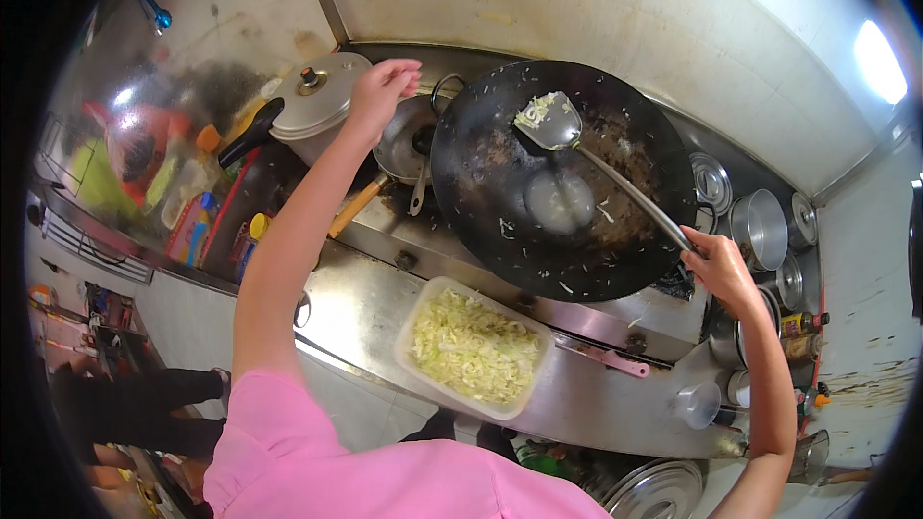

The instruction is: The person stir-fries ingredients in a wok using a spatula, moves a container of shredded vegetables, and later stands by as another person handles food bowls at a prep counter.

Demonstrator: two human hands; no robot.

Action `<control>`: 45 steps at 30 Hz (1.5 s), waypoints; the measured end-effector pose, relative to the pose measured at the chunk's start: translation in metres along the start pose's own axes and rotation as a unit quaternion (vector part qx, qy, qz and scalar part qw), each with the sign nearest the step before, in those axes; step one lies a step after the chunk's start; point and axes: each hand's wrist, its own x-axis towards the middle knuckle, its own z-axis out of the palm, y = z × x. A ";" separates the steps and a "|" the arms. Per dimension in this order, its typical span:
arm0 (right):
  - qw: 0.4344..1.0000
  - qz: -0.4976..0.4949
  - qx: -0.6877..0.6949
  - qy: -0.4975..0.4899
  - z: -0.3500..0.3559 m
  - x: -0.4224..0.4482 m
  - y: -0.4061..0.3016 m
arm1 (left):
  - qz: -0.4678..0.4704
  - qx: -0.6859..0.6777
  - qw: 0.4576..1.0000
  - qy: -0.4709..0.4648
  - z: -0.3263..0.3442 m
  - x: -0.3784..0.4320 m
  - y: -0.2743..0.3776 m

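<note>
My right hand (717, 267) grips the long handle of a metal wok spatula (559, 126), whose blade, carrying some shredded cabbage (535, 109), is over the upper part of a large black wok (497, 231). Cloudy liquid (559, 200) pools in the wok's bottom, and cabbage shreds stick to its sides. My left hand (389, 90) is raised near the pressure cooker (317, 97), left of the wok, its fingers slightly curled; I see nothing in it. A pale plastic tub (530, 404) holding a heap of shredded cabbage (476, 346) stands on the steel counter in front of the wok.
A small pan (396, 140) with a wooden handle and a ladle sits left of the wok. A pink-handled knife (613, 360) lies beside the tub. Metal pots (761, 227), bottles (800, 324) and a clear container (698, 404) stand at right. Another person's dark-clothed legs (166, 404) show at lower left.
</note>
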 end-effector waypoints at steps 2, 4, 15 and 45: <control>0.999 -0.026 -0.043 0.010 0.005 0.006 0.000 | -0.009 -0.005 1.000 0.009 -0.013 -0.019 -0.004; 0.998 -0.059 -0.029 0.022 0.011 0.019 0.008 | -0.031 -0.005 0.999 0.012 -0.024 -0.038 -0.002; 0.990 -0.111 0.042 0.071 0.014 -0.039 -0.012 | -0.076 -0.019 0.989 0.126 -0.081 -0.148 0.009; 0.901 -0.029 -0.408 0.144 0.119 -0.406 -0.104 | 0.048 0.039 0.985 0.164 -0.003 -0.409 -0.032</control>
